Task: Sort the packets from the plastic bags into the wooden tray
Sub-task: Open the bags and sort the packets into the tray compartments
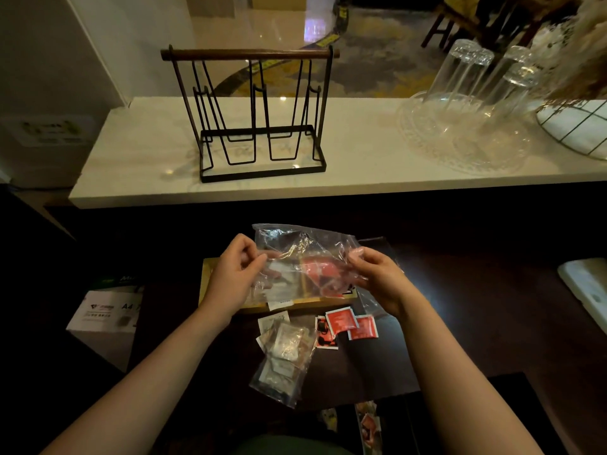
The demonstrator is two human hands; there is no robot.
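Both my hands hold a clear plastic bag (305,244) stretched between them above the wooden tray (210,269). My left hand (236,274) pinches its left edge and my right hand (377,280) grips its right edge. Through the bag I see red packets and white packets lying in the tray. On the dark table nearer me lie loose red packets (351,325), a red-and-black packet (325,334), and a second clear plastic bag (284,362) with pale packets inside.
A white counter (147,165) runs behind, carrying a black wire rack (259,119), upturned glasses (466,80) on a glass plate, and a wire basket (578,126). A white A4 paper box (105,316) sits left. A white object (588,287) lies at right.
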